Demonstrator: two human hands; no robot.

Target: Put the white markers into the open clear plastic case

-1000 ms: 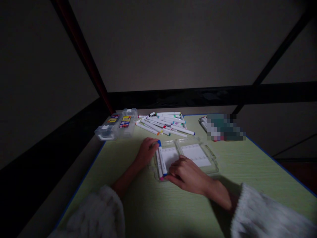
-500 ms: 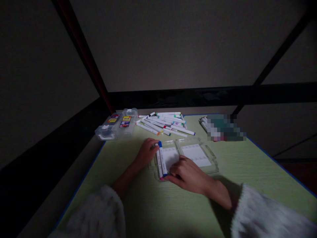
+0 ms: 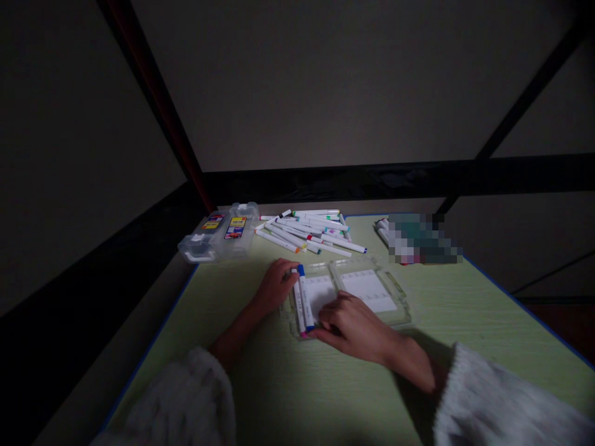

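Note:
My left hand is closed at the far ends of two white marker pens lying side by side in an open clear plastic case. One is a blue-ended marker; to its left lies a pink-ended marker. Over the middle of the case is my right hand, its fingers curled and its thumb against the near end of the blue-ended marker. What the curled fingertips touch is hidden. A white paper insert shows in the right half of the case.
Several white markers lie in a loose pile at the back of the green table. Closed clear cases with colourful labels stand left of the pile. More markers lie at the back right beside a blurred-out item.

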